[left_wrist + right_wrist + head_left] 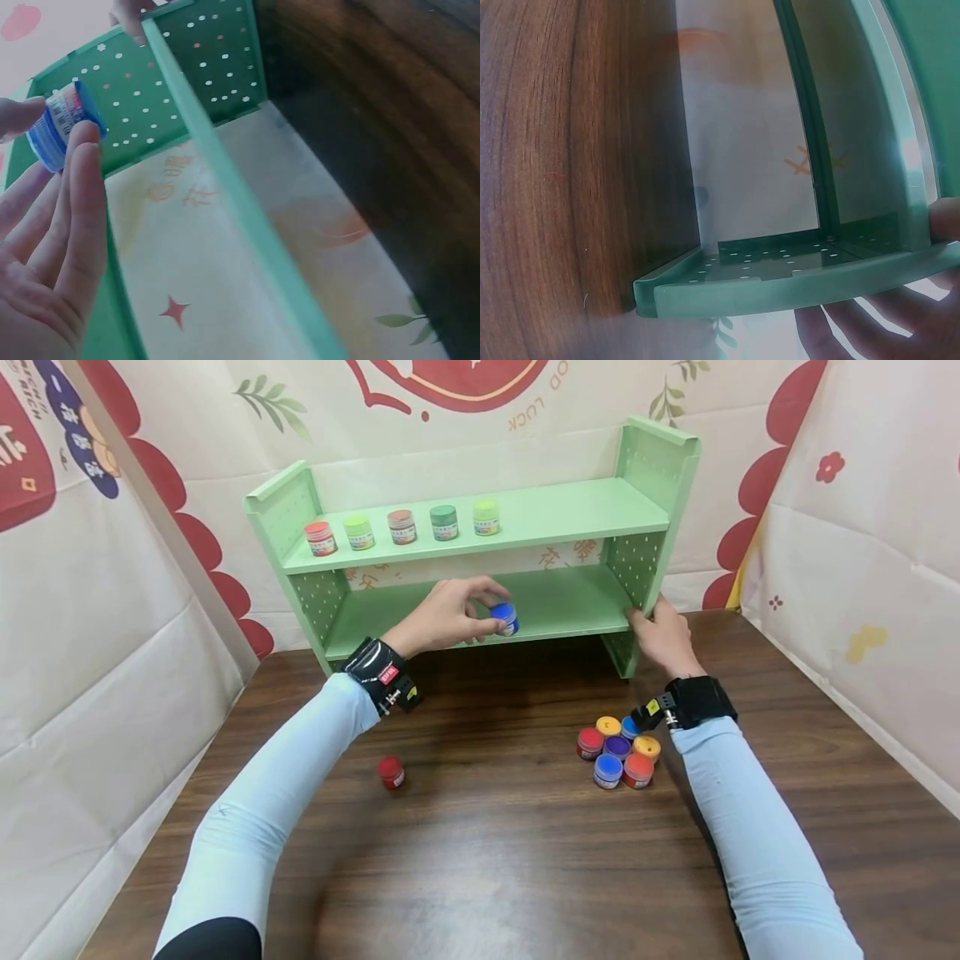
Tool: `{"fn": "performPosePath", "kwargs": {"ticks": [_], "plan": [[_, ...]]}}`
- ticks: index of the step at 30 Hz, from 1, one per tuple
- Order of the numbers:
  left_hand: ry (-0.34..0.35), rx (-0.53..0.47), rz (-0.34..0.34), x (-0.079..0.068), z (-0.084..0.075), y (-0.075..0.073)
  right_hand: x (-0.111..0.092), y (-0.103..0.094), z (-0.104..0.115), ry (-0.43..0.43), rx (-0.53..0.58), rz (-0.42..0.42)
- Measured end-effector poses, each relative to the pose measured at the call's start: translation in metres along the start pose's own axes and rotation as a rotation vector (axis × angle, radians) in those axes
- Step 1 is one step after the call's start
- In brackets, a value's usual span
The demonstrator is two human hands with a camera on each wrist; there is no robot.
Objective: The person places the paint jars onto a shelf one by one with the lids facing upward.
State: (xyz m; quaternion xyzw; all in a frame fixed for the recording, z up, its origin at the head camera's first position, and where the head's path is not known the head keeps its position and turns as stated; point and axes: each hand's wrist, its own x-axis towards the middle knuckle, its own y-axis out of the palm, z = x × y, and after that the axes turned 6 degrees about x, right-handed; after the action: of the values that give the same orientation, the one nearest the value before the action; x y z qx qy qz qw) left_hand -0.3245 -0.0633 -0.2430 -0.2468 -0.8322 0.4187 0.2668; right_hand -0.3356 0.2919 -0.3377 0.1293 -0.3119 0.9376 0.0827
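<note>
Blue jar (506, 617) pinched in left grip (452, 615); barcode (66, 114) shows only in left wrist view.

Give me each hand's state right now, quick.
Left hand: holding a blue jar, pinched between thumb and fingers.
Right hand: gripping the green rack at its right side.

Both arms (262, 810) extended forward, left hand (452, 614) in a pinch, right hand (663, 637) curled in a grip
</note>
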Motion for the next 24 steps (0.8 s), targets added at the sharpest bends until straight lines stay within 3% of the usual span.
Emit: {"fn": "performPosePath", "kwargs": {"ticks": [15,20,24], "plan": [[0.105,-0.089,-0.228,0.03,-0.045,-0.04,-0.001,0.001,0.002,-0.009,0.012,-0.008],[0.054,-0.014,-0.286,0.04,-0.055,-0.048,-0.001,0.0,0.001,-0.006,0.009,-0.011],[0.003,0.105,-0.306,0.046,-0.061,-0.049,-0.002,0.0,0.001,-0.013,0.01,-0.012]]}}
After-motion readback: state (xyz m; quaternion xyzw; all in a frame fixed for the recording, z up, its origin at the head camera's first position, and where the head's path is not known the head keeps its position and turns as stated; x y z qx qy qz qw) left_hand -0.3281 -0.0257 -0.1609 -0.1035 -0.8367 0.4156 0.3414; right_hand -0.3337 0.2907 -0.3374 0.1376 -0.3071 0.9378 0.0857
